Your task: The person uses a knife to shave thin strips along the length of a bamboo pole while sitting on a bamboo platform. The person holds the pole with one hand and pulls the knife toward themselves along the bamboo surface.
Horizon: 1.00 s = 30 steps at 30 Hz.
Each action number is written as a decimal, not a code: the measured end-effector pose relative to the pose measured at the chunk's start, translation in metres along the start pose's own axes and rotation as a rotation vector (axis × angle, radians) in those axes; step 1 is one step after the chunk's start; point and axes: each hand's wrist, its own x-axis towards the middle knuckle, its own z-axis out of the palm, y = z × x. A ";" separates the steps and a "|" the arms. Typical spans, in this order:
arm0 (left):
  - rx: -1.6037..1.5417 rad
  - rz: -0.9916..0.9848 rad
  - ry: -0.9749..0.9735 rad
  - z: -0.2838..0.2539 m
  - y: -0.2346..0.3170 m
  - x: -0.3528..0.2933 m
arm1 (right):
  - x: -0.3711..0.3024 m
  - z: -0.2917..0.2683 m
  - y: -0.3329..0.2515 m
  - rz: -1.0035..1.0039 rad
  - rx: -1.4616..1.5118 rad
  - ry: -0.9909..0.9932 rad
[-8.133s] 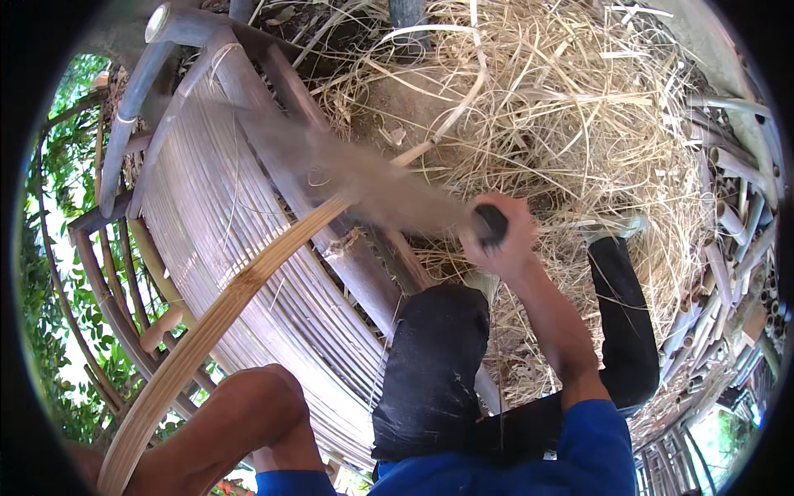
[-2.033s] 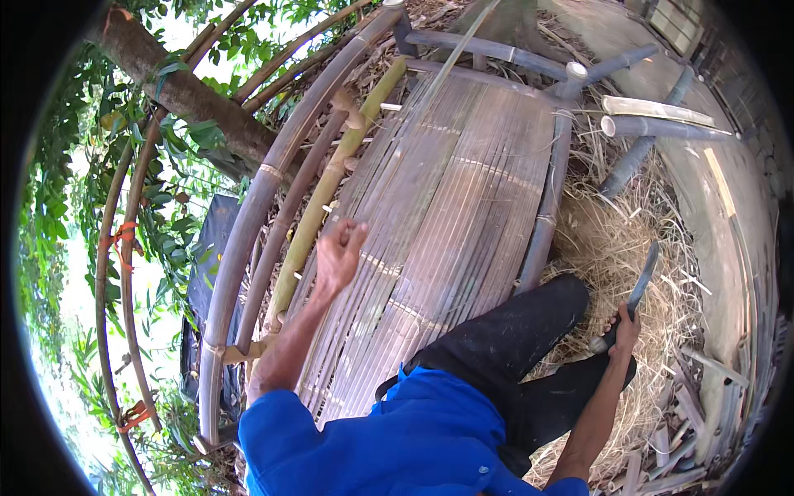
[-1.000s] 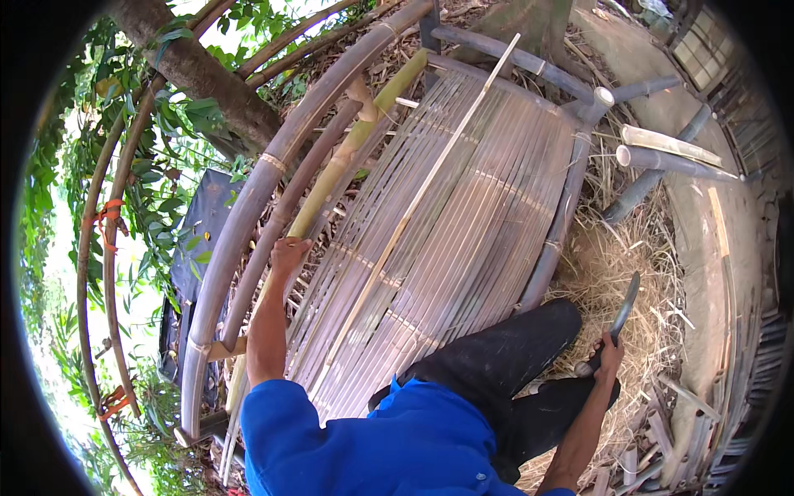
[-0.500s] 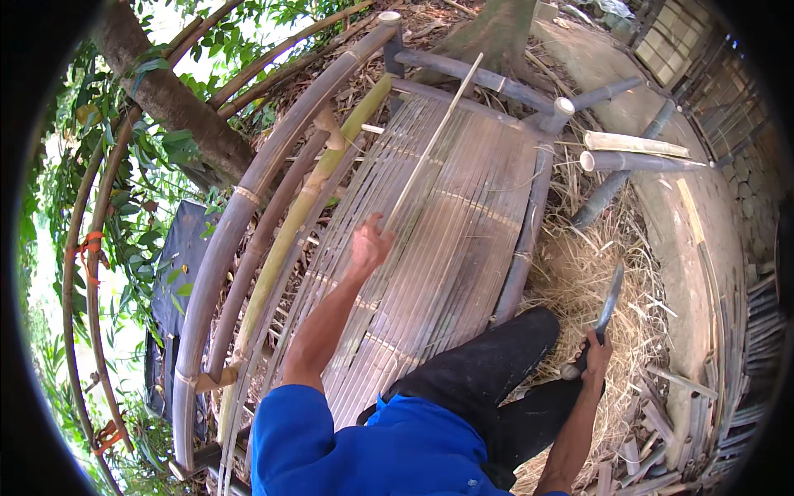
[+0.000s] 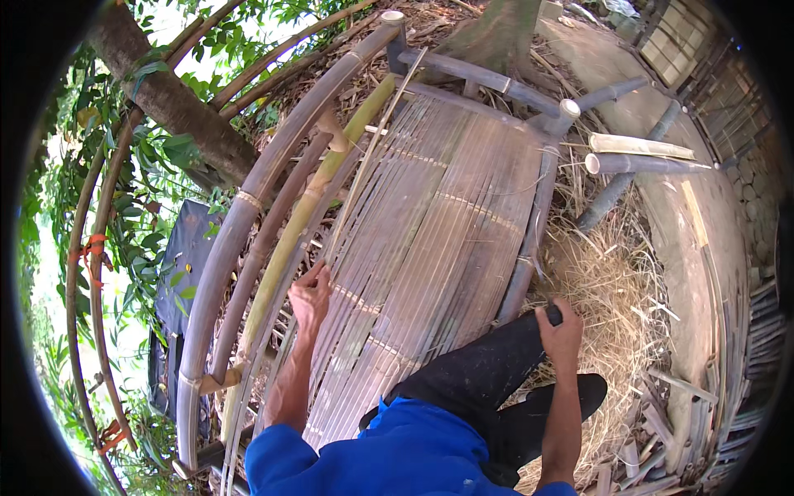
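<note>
My left hand (image 5: 309,299) pinches the near end of a long, thin bamboo strip (image 5: 372,161). The strip slants away over the left side of a slatted bamboo bench seat (image 5: 463,215), its far tip by the back corner post. Beside my bent knee, my right hand (image 5: 564,335) is closed around the dark handle of a knife (image 5: 553,315). The blade hardly shows at this angle; only a thin pale edge is visible ahead of the hand.
Thick bamboo rails (image 5: 222,248) curve along the bench's left side. Cut bamboo pieces (image 5: 649,163) jut out at the right. Shavings (image 5: 620,314) cover the ground by my legs, with bamboo offcuts (image 5: 653,422) at lower right. A tree trunk (image 5: 496,41) stands behind the bench.
My left hand has moved left and toward me, and the strip has shifted left with it. My right hand has come up and left to my knee, turning the knife so its blade barely shows.
</note>
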 end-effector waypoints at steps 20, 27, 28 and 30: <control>0.349 0.067 0.176 0.011 0.013 0.001 | -0.002 0.051 0.018 -0.160 -0.129 -0.113; 0.326 0.104 0.186 0.021 -0.013 0.004 | 0.000 0.055 0.021 -0.107 -0.156 -0.173; 0.320 0.103 0.168 0.022 -0.014 0.003 | 0.000 0.057 0.022 -0.106 -0.156 -0.173; 0.311 0.102 0.147 0.024 -0.010 0.002 | 0.000 0.058 0.025 -0.171 -0.136 -0.117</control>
